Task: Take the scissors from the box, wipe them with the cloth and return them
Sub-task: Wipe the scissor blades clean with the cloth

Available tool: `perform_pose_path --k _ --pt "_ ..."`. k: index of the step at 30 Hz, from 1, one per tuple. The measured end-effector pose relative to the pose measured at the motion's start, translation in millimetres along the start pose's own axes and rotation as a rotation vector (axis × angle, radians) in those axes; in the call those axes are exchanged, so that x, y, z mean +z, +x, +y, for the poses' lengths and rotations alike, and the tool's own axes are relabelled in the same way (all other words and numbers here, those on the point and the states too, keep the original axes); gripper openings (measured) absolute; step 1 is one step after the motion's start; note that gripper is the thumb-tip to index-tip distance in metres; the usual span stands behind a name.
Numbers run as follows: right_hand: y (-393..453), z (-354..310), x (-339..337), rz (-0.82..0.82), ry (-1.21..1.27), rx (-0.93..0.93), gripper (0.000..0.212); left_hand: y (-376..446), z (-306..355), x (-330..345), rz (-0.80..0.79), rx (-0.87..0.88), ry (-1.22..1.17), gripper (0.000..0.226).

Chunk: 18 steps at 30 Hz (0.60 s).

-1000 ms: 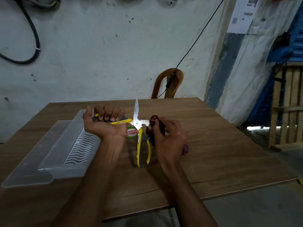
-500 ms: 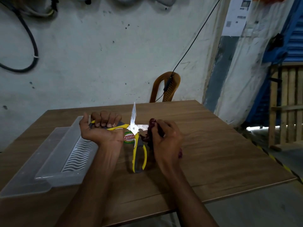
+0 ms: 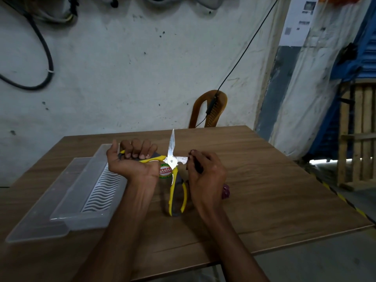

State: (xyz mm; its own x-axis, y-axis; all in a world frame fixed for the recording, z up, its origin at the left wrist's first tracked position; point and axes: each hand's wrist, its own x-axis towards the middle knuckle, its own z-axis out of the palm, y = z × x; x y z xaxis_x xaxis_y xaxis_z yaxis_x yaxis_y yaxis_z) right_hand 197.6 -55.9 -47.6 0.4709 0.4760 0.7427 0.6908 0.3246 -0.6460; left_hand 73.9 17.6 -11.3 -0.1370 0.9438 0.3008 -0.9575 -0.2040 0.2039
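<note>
I see my left hand (image 3: 134, 165), palm up with fingers (image 3: 138, 148) clenched round one yellow handle, holding the scissors (image 3: 173, 165) wide open above the middle of the desk (image 3: 274, 190); one blade points to twelve o'clock, the other lies along the three o'clock line, and the free handle hangs toward six. At three o'clock from the pivot, my right hand (image 3: 205, 178) pinches the dark red cloth (image 3: 225, 191) against that sideways blade's tip, so I judge wiping runs along its long axis. The clear box (image 3: 67, 200) sits at nine o'clock, nearer the left hand.

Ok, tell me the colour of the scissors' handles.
Yellow with grey, on the scissors that the left hand grips; head view.
</note>
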Motion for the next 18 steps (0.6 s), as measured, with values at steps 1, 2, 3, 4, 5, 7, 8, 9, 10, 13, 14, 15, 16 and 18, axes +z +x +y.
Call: perform_pose_path --k 1,2,3,4,5,7,8,9,10,13,14,15,16,18 --pt "-1 -3 2 -0.017 0.008 -0.008 0.019 1 0 -1 -0.004 -0.003 -0.004 0.044" --pt "-3 -8 4 -0.04 0.025 -0.018 0.019 1 0 -1 -0.006 -0.006 -0.006 0.044" --pt "-6 -12 6 -0.061 0.052 -0.032 0.019 1 0 -1 -0.006 -0.007 -0.01 0.044" --pt "-7 -16 8 -0.077 0.081 -0.049 0.019 0 0 -1 -0.004 -0.005 -0.018 0.045" --pt "-7 -18 8 -0.094 0.103 -0.066 0.02 1 0 -1 0.001 -0.004 -0.03 0.045" --pt "-4 -16 5 -0.119 0.101 -0.081 0.02 1 0 -1 0.014 -0.009 -0.045 0.045" --pt "-1 -11 3 -0.11 0.081 -0.08 0.02 0 0 0 0.019 -0.015 -0.045 0.045" --pt "0 -5 0 -0.083 0.06 -0.068 0.02 0 -1 1 0.02 -0.02 -0.041 0.045" --pt "1 1 -3 -0.05 0.044 -0.044 0.019 -1 -2 1 0.02 -0.021 -0.036 0.044" --pt "-2 6 -3 -0.003 0.028 0.005 0.019 -3 -5 1 0.014 -0.014 -0.015 0.042" --pt "-4 3 -1 -0.008 0.029 0.009 0.019 -3 -6 1 0.011 -0.012 -0.009 0.041" --pt "-5 -3 2 -0.023 0.039 0.009 0.019 -3 -6 0 0.01 -0.01 -0.004 0.041" --pt "-8 -8 5 -0.041 0.055 0.005 0.019 -3 -6 0 0.012 -0.007 -0.001 0.041" --pt "-9 -15 8 -0.078 0.109 -0.007 0.02 -2 -2 0 0.02 0.003 0.001 0.04"
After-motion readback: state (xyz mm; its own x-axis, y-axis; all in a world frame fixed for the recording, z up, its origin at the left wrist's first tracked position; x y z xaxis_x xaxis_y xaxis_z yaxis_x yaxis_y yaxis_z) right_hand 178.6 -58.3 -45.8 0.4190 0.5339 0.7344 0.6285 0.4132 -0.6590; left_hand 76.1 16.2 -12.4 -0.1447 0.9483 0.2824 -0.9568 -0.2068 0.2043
